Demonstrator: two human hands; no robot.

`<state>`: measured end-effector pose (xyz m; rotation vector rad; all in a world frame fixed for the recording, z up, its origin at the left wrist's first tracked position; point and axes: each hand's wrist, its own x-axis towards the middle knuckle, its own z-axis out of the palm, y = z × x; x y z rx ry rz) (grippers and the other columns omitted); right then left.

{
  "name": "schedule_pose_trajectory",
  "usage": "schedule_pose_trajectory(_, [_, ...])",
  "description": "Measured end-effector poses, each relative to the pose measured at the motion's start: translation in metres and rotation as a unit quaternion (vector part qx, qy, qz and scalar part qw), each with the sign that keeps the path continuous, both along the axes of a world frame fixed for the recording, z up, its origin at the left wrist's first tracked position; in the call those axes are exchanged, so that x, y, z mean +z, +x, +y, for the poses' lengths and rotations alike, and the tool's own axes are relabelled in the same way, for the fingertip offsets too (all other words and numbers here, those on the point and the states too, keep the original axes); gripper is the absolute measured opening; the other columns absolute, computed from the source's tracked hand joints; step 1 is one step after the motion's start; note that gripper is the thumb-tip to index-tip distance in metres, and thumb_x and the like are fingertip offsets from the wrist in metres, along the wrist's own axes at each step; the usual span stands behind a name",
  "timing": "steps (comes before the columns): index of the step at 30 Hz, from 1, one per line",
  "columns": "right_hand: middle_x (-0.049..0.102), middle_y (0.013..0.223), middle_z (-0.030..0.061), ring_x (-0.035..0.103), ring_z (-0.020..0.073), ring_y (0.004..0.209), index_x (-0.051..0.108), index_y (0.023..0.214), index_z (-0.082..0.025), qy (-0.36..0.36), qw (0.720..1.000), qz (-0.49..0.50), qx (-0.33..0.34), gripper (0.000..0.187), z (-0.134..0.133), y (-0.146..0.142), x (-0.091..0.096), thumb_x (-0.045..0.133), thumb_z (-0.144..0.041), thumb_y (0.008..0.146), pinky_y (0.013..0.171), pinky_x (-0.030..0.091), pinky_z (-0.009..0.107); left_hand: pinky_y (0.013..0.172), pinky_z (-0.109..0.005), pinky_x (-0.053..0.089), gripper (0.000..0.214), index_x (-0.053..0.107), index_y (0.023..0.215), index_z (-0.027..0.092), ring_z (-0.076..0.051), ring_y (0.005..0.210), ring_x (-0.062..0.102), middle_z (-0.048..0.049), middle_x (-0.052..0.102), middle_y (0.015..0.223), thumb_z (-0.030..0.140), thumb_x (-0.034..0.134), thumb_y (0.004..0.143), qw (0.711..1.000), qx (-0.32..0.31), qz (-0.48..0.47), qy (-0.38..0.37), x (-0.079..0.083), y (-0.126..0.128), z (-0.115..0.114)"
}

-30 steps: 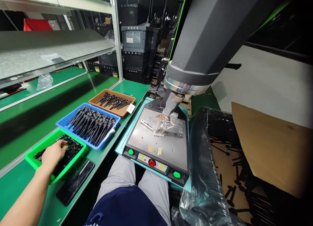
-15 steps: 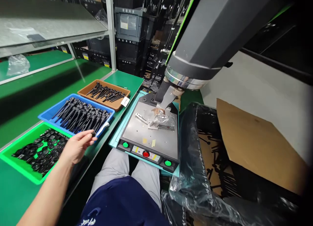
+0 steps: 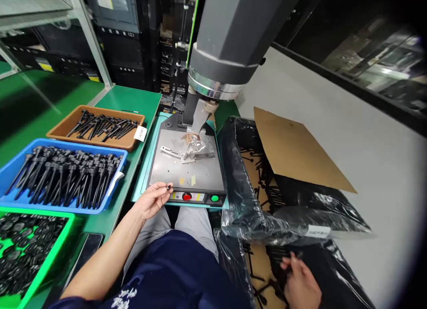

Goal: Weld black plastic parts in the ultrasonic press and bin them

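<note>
My left hand (image 3: 151, 201) hovers at the front left corner of the press machine's metal plate (image 3: 187, 171), pinching a small black part (image 3: 168, 187) between thumb and fingertips. My right hand (image 3: 300, 282) is low at the bottom right, reaching into a black plastic bag (image 3: 253, 193) that lines a box of long black parts; its fingers curl around some of them. The machine's grey head (image 3: 230, 37) hangs over a fixture (image 3: 193, 144) at the back of the plate. A red button (image 3: 187, 197) and a green button (image 3: 214, 198) sit on the front panel.
On the green bench to the left lie a brown tray (image 3: 95, 128) and a blue tray (image 3: 63, 175) of long black pins, and a green tray (image 3: 26, 251) of small black parts. A cardboard flap (image 3: 293, 148) stands open to the right. A phone (image 3: 82, 251) lies near the bench edge.
My left hand left the green tray carrying a small black part and moved right to the machine's front. The view swung right, and my right hand came into sight in the bag.
</note>
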<state>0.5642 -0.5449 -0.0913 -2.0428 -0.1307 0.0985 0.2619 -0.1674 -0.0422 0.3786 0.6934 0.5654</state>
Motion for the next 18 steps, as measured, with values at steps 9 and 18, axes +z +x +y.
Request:
schedule_pose_trajectory(9, [0.064, 0.074, 0.0051, 0.060, 0.0174, 0.061, 0.072, 0.091, -0.021, 0.024, 0.885, -0.015, 0.464, 0.031, 0.206, -0.111, 0.062, 0.057, -0.048, 0.088, 0.058, 0.050, 0.029, 0.075, -0.024, 0.053, 0.028, 0.071, 0.081, 0.018, -0.015, 0.086, 0.068, -0.0054, 0.074, 0.099, 0.016, 0.087, 0.058, 0.990, -0.023, -0.017, 0.137, 0.020, 0.030, -0.017])
schedule_pose_trajectory(18, [0.062, 0.073, 0.0035, 0.056, 0.0159, 0.065, 0.073, 0.093, -0.021, 0.021, 0.800, -0.070, 0.596, 0.026, 0.259, -0.140, 0.076, 0.052, -0.037, 0.093, 0.062, 0.043, 0.027, 0.090, -0.034, 0.051, 0.023, 0.074, 0.076, 0.019, -0.020, 0.097, 0.067, -0.0092, 0.074, 0.104, 0.018, 0.087, 0.057, 0.981, 0.035, 0.021, 0.187, 0.016, 0.010, -0.026])
